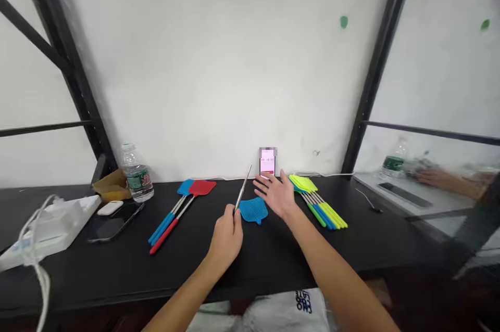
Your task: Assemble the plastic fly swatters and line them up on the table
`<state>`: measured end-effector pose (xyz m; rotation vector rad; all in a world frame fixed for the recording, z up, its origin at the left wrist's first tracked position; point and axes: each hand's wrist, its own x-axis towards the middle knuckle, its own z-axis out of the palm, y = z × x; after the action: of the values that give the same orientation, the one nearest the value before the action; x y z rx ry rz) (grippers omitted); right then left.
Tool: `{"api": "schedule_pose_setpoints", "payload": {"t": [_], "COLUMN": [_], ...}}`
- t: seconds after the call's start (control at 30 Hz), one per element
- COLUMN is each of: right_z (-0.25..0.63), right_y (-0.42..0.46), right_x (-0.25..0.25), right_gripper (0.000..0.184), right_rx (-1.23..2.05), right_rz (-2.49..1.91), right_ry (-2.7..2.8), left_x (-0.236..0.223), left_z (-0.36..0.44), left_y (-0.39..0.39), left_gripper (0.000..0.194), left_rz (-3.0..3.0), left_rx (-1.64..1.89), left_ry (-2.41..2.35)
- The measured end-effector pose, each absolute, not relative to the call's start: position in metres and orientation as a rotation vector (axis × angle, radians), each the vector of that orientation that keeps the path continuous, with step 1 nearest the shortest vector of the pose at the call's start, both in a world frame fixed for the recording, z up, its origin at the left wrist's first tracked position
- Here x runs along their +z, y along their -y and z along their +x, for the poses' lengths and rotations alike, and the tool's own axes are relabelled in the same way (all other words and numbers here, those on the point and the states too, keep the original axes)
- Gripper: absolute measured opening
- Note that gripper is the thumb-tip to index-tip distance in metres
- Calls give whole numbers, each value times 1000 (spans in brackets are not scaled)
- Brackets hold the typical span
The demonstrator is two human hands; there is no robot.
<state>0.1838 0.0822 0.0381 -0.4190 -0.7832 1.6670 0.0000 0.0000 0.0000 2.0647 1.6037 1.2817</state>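
Observation:
My left hand [226, 235] is closed around the lower end of a slim metal fly swatter rod [244, 186], which points up and slightly right; its grip is hidden in the fist. A loose blue swatter head [253, 210] lies flat on the black table between my hands. Just right of it, my right hand [278, 195] is raised palm-up with fingers spread, holding nothing. To the left lie a blue fly swatter [167, 220] and a red fly swatter [183, 213]. A fan of several yellow, blue and green fly swatters [321, 204] rests on the right.
A phone [267, 161] with a lit screen leans on the wall. At left are a water bottle [137, 176], a dark phone [115, 222], a white case [110, 208] and a white power strip [54, 230] with cables. Another person's hand [432, 176] shows far right.

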Motion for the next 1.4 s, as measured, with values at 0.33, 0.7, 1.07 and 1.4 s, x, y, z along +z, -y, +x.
{"api": "schedule_pose_setpoints", "payload": {"t": [0.33, 0.7, 1.07, 1.4], "right_z": [185, 179, 143, 96], "right_y": [-91, -79, -66, -29], "right_x": [26, 34, 29, 43], "right_gripper": [60, 64, 43, 28], "right_rx": [1729, 1720, 1662, 1500], "right_rz": [-567, -576, -484, -380], "right_ry": [917, 1037, 991, 577], "left_x": [3, 8, 7, 4], "left_z": [3, 4, 5, 5], "left_y": [4, 8, 8, 0], "left_gripper": [23, 22, 18, 21], "left_rz": [2145, 2129, 2149, 2190], "left_rx": [1107, 1064, 1098, 945], "left_ry": [-1590, -1610, -1594, -1780]}}
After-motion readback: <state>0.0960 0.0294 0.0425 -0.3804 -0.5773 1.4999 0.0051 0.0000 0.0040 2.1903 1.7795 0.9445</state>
